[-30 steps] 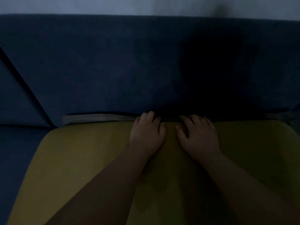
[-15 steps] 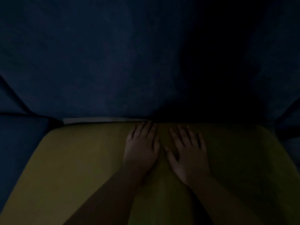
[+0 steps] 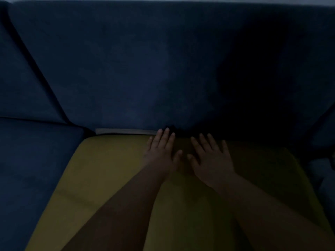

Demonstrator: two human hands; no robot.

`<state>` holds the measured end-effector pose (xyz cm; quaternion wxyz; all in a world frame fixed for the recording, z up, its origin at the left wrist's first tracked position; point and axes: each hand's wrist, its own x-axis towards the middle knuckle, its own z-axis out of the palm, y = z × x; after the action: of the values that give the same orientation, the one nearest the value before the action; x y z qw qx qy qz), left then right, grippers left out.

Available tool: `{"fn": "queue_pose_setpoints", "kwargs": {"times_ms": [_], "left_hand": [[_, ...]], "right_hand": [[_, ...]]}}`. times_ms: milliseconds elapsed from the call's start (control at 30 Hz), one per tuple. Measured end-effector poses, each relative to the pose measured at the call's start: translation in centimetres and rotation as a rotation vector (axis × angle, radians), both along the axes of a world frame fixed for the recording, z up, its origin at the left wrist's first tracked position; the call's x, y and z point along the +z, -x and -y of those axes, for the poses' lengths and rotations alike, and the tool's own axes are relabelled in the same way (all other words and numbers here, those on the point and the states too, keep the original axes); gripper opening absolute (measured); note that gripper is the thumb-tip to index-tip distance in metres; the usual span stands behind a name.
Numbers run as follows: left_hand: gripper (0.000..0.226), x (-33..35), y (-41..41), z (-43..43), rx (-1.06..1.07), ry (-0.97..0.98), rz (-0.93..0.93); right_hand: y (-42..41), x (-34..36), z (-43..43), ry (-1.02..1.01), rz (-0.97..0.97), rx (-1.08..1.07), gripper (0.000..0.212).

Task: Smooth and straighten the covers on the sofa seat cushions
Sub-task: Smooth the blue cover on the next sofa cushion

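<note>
A yellow cover [image 3: 101,178] lies over the middle seat cushion of a dark blue sofa in dim light. My left hand [image 3: 161,151] rests flat on the cover near its back edge, fingers straight and pointing at the backrest. My right hand [image 3: 211,156] lies flat beside it, fingers spread, a small gap between the two thumbs. A pale strip [image 3: 125,131] shows at the crease behind the cover, left of my left hand. My forearms hide the cover's near middle.
The blue backrest [image 3: 145,69] rises right behind the hands. A blue seat cushion [image 3: 32,160] adjoins on the left. A dark shadow falls on the backrest at the right, and a dim bluish shape [image 3: 322,174] lies at the right edge.
Both hands went from curled at the cover's back edge to flat with straight fingers. The camera view shifted down, then back up, showing the sofa's top edge again.
</note>
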<state>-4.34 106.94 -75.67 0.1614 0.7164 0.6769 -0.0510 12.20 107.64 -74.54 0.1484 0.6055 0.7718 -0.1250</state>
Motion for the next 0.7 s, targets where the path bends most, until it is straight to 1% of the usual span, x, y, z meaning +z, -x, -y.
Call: {"fn": "queue_pose_setpoints", "kwargs": {"times_ms": [167,233,333,433,500,700], "left_hand": [[0.059,5.8,2.0,3.5,0.155,0.002,0.059],[0.058,8.2,3.3,5.9,0.186,-0.01,0.069],[0.058,11.6,5.9,9.4,0.212,-0.056,0.041],[0.061,14.7,9.3,12.6,0.268,-0.099,0.023],[0.06,16.5,11.4,14.4,0.308,-0.126,0.031],[0.056,21.1,18.8,21.0,0.412,-0.128,0.136]], "right_hand": [[1.3,5.1,2.1,0.019,-0.048,0.056,0.062],[2.3,7.3,3.5,0.021,-0.073,0.106,0.062],[4.1,10.5,5.5,-0.042,-0.084,0.181,0.063],[7.2,14.1,7.2,-0.053,-0.107,0.22,0.063],[9.6,16.3,8.3,-0.073,-0.132,0.235,0.063],[18.7,20.6,13.8,-0.048,-0.251,0.32,0.061]]}}
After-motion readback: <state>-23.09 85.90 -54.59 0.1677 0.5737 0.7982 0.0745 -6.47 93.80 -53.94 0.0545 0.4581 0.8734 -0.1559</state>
